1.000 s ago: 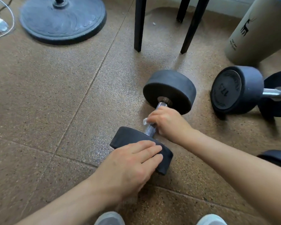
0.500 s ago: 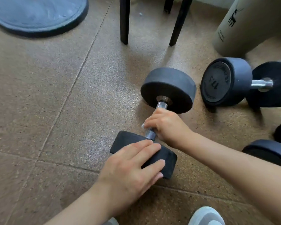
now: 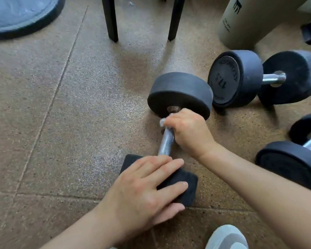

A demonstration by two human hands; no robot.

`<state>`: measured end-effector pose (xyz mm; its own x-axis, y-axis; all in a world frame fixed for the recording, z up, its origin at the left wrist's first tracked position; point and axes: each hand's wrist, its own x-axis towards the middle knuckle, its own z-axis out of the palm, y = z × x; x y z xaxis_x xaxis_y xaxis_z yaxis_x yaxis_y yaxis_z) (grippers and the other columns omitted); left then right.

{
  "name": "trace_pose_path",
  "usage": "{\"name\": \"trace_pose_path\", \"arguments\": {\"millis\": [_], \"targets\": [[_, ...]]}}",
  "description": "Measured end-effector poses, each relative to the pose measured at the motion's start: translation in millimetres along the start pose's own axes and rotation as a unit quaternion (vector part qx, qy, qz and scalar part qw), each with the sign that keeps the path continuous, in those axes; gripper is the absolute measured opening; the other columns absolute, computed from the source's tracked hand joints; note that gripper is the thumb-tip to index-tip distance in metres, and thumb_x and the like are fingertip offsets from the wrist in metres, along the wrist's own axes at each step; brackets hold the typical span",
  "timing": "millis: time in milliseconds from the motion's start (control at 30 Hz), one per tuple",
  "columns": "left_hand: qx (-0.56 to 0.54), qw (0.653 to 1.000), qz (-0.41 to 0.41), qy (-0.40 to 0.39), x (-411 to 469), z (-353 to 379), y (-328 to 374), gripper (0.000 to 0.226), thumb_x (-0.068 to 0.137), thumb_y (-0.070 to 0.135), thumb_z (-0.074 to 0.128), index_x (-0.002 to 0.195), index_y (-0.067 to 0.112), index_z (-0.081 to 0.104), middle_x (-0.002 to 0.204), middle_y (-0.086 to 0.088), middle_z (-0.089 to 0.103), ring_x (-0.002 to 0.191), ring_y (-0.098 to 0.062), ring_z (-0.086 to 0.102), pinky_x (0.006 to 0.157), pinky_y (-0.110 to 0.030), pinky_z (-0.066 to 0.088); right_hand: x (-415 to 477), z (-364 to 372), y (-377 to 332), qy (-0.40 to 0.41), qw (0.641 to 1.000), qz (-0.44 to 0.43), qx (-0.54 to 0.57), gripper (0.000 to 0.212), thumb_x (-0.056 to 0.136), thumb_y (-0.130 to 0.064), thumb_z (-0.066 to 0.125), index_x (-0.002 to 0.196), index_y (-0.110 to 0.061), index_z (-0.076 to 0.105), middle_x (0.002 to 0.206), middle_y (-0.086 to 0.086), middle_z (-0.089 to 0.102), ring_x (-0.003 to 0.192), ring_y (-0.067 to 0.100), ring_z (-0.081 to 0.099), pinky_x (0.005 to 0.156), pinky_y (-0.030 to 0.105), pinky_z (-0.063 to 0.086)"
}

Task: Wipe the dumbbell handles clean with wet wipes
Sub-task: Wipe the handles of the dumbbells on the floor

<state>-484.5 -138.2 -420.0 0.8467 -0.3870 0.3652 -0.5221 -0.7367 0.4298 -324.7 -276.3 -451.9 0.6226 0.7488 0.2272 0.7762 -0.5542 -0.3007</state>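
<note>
A black dumbbell (image 3: 180,92) lies on the floor with its chrome handle (image 3: 166,143) pointing away from me. My right hand (image 3: 188,132) grips the far end of the handle, close to the far weight, with a white wet wipe (image 3: 162,121) showing at the fingertips. My left hand (image 3: 145,187) rests flat with straight fingers on the near weight (image 3: 184,186). The near stretch of the handle shows bare between both hands.
A second dumbbell (image 3: 241,78) lies to the right and a third dumbbell (image 3: 294,159) at the right edge. A beige cylinder (image 3: 253,20) stands at the back right, black chair legs (image 3: 111,18) behind, and a round fan base (image 3: 20,13) at the far left. My shoe (image 3: 226,238) shows at the bottom.
My right hand has slid with the wipe along the handle from the near weight up to the far weight. My left hand stays on the near weight. The camera has tilted lower.
</note>
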Motion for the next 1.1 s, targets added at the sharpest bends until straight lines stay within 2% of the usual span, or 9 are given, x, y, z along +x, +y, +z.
{"name": "trace_pose_path", "arguments": {"millis": [133,233,400,467,567,733,867,1000,1100], "targets": [[-0.035,0.999,0.005,-0.021,0,6,3,0.031,0.091,0.041,0.062,0.111,0.019,0.073,0.133,-0.007,0.060,0.119,-0.026,0.058,0.101,-0.042,0.045,-18,-12,-7,-0.063,0.997,-0.045,0.030,0.016,0.076,-0.006,0.065,0.085,-0.015,0.075,0.084,-0.002,0.073,0.069,0.023,0.060,0.067,0.025,0.042],[-0.035,0.999,0.012,-0.039,0,8,8,0.032,0.090,0.039,0.063,0.114,0.019,0.071,0.138,-0.008,0.056,0.129,-0.026,0.050,0.109,-0.048,0.036,-4,-16,14,0.016,0.999,0.023,0.020,0.023,0.071,0.000,0.068,0.085,-0.014,0.077,0.085,0.002,0.074,0.070,0.027,0.063,0.071,0.025,0.042],[-0.022,0.999,-0.027,-0.019,-10,5,9,0.034,0.086,0.040,0.064,0.116,0.025,0.071,0.138,-0.004,0.055,0.120,-0.024,0.054,0.093,-0.047,0.040,-32,-26,-20,-0.198,0.966,-0.074,0.148,0.018,0.068,-0.011,0.066,0.081,-0.017,0.077,0.077,-0.001,0.073,0.071,0.022,0.068,0.061,0.030,0.056],[-0.018,1.000,-0.022,-0.014,-10,5,9,0.033,0.087,0.038,0.065,0.116,0.024,0.071,0.138,-0.004,0.056,0.119,-0.024,0.055,0.089,-0.045,0.042,-21,-29,-10,-0.216,0.962,-0.103,0.129,0.017,0.068,-0.011,0.066,0.081,-0.016,0.077,0.078,-0.002,0.073,0.073,0.021,0.068,0.061,0.031,0.056],[-0.018,0.999,-0.024,-0.011,-11,6,9,0.032,0.088,0.037,0.065,0.116,0.022,0.072,0.139,-0.004,0.055,0.119,-0.024,0.056,0.091,-0.044,0.042,-1,-28,3,-0.155,0.978,-0.091,0.102,0.016,0.071,-0.009,0.062,0.078,-0.012,0.076,0.078,0.002,0.073,0.072,0.025,0.069,0.061,0.037,0.057],[-0.023,0.999,-0.027,-0.007,-14,6,5,0.032,0.089,0.037,0.065,0.117,0.023,0.071,0.139,-0.003,0.055,0.121,-0.024,0.056,0.092,-0.046,0.042,-19,-33,-10,-0.276,0.942,-0.139,0.134,0.015,0.081,-0.011,0.062,0.087,-0.015,0.075,0.083,0.002,0.067,0.077,0.021,0.067,0.061,0.037,0.053],[-0.029,0.999,-0.030,-0.013,-13,5,4,0.031,0.090,0.038,0.064,0.118,0.025,0.070,0.140,-0.002,0.054,0.121,-0.023,0.056,0.091,-0.047,0.042,7,-27,4,-0.165,0.979,-0.067,0.099,0.011,0.080,-0.014,0.068,0.085,-0.015,0.077,0.078,0.003,0.064,0.066,0.023,0.063,0.056,0.032,0.051],[-0.036,0.999,-0.028,-0.012,-14,6,3,0.032,0.091,0.039,0.062,0.119,0.025,0.070,0.140,-0.002,0.054,0.122,-0.022,0.054,0.093,-0.044,0.042,-21,-30,-9,-0.267,0.952,-0.110,0.106,0.015,0.076,-0.016,0.063,0.084,-0.017,0.076,0.081,0.000,0.064,0.070,0.021,0.065,0.058,0.033,0.053],[-0.040,0.999,-0.034,0.007,-14,8,2,0.031,0.094,0.042,0.058,0.116,0.025,0.072,0.139,-0.002,0.055,0.120,-0.022,0.054,0.094,-0.043,0.041,-17,-30,6,-0.190,0.974,-0.060,0.109,0.014,0.074,-0.013,0.065,0.081,-0.013,0.077,0.080,0.002,0.068,0.069,0.023,0.067,0.060,0.032,0.055]]}}
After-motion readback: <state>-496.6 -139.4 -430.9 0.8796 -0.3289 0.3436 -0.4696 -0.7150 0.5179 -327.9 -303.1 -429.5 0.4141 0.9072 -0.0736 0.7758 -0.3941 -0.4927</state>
